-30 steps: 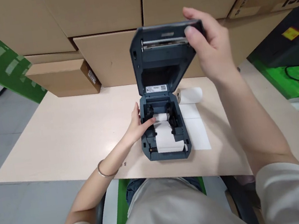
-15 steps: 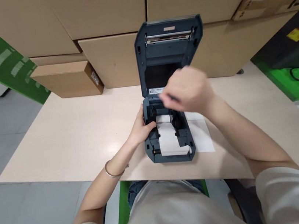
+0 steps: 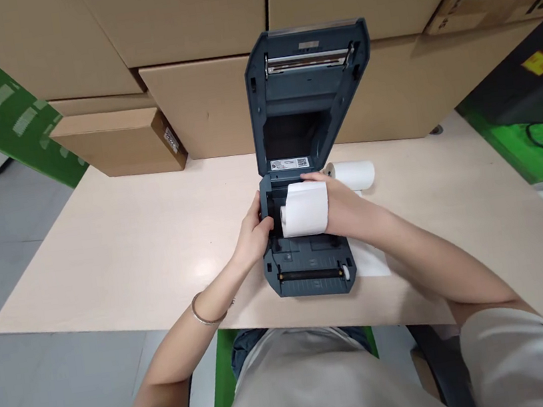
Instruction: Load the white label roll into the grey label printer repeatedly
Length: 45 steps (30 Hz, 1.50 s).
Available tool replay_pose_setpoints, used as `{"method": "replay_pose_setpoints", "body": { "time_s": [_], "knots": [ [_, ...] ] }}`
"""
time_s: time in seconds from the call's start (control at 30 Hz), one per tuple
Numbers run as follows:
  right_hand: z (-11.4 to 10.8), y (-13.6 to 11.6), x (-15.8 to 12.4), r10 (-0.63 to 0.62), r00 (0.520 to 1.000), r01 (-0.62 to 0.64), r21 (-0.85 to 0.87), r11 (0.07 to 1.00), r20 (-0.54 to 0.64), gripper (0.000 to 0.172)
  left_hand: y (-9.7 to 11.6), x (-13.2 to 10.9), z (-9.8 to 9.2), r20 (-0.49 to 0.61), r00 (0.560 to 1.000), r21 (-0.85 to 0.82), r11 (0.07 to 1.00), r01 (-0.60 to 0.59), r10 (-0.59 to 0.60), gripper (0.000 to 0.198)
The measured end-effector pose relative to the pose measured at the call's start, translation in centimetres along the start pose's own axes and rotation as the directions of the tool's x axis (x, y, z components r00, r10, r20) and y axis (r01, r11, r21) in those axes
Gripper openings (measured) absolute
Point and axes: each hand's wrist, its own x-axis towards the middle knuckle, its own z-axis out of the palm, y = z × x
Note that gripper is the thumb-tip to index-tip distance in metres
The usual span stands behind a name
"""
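Note:
A dark blue-grey label printer (image 3: 308,286) stands on the table with its lid (image 3: 310,100) raised. My left hand (image 3: 254,233) grips the printer's left side wall, thumb over the inner edge. Inside the open bay, my right hand (image 3: 334,201) is closed around a white paper roll (image 3: 303,212), and the paper's loose end folds up over it. Some of my right fingers are hidden by the roll. The black front roller (image 3: 312,274) lies bare.
Behind my right wrist a second white paper roll (image 3: 356,175) lies on the table (image 3: 133,263). A white sheet (image 3: 370,260) is partly under the printer's right side. Large cardboard boxes (image 3: 208,111) line the back, with a smaller box (image 3: 114,145) at the left.
My right hand has come down into the bay and taken hold of the paper roll. Its paper strip no longer lies across the front roller. My left hand still holds the printer's side.

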Motion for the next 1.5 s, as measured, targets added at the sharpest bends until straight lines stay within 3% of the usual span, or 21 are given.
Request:
{"method": "replay_pose_setpoints", "body": {
  "time_s": [0.13,0.2,0.23,0.3,0.33,0.43,0.57,0.77,0.93,1.07,1.17,1.23,1.33,1.4,1.5],
  "knots": [
    [-5.4,1.4,-5.7,-0.029,0.980,-0.010,-0.193,0.981,-0.195,0.021,0.1,-0.1,0.1,0.016,1.000,-0.032,0.999,-0.019,0.020,0.094],
    [-7.4,4.4,-8.3,0.013,0.974,-0.073,-0.257,0.964,-0.228,0.023,0.2,-0.1,0.1,0.021,1.000,-0.038,0.999,-0.014,0.015,0.093],
    [-7.9,6.4,-9.3,0.091,0.969,-0.154,-0.273,0.950,-0.230,0.025,0.1,-0.1,0.1,0.018,1.000,-0.037,0.999,-0.011,0.012,0.092],
    [-7.9,10.9,-10.5,0.344,0.907,-0.412,-0.346,0.843,-0.242,0.027,0.1,-0.1,0.1,0.009,1.000,-0.029,1.000,-0.010,0.010,0.091],
    [-7.4,13.1,-10.7,0.398,0.887,-0.459,-0.363,0.811,-0.233,0.027,0.1,-0.1,0.1,0.010,1.000,-0.025,1.000,-0.012,0.012,0.091],
    [-5.4,18.2,-10.5,0.487,0.862,-0.501,-0.391,0.773,-0.140,0.029,0.2,-0.2,0.1,0.021,1.000,-0.028,0.999,-0.017,0.018,0.092],
    [-3.3,20.7,-9.4,0.516,0.853,-0.500,-0.407,0.764,-0.079,0.039,0.5,-0.2,0.2,0.011,1.000,-0.049,0.999,-0.004,0.005,0.090],
    [-2.4,21.6,-8.4,0.554,0.832,-0.511,-0.421,0.749,-0.024,0.046,0.5,-0.1,0.1,0.019,1.000,-0.042,0.999,-0.016,0.017,0.091],
    [-3.4,21.0,-8.5,0.562,0.827,-0.518,-0.418,0.746,-0.022,0.053,0.2,0.0,0.0,0.027,0.999,-0.031,0.999,-0.028,0.029,0.093],
    [-4.5,19.0,-7.4,0.466,0.883,-0.450,-0.393,0.802,-0.062,0.079,0.0,0.0,0.0,0.029,0.999,-0.026,0.999,-0.035,0.035,0.094],
    [-3.6,17.4,-5.2,0.325,0.945,-0.310,-0.359,0.880,-0.019,0.101,0.0,0.0,-0.1,0.026,0.999,-0.021,0.999,-0.027,0.028,0.095],
    [-2.4,16.7,-3.5,0.268,0.963,-0.247,-0.345,0.906,0.015,0.097,0.1,0.0,-0.1,0.029,0.999,-0.017,0.999,-0.031,0.031,0.095],
    [-1.3,16.0,-2.0,0.259,0.966,-0.233,-0.345,0.909,0.028,0.078,0.2,-0.1,0.0,0.035,0.999,-0.024,0.999,-0.031,0.032,0.093],
    [-1.8,15.3,-2.3,0.248,0.968,-0.222,-0.342,0.913,0.035,0.068,0.2,-0.2,0.1,0.031,0.999,-0.024,0.999,-0.025,0.026,0.092],
    [-4.4,13.6,-4.6,0.206,0.977,-0.182,-0.296,0.938,0.051,0.058,-0.1,-0.2,0.1,0.018,1.000,-0.010,1.000,-0.018,0.018,0.093]
  ]
}}
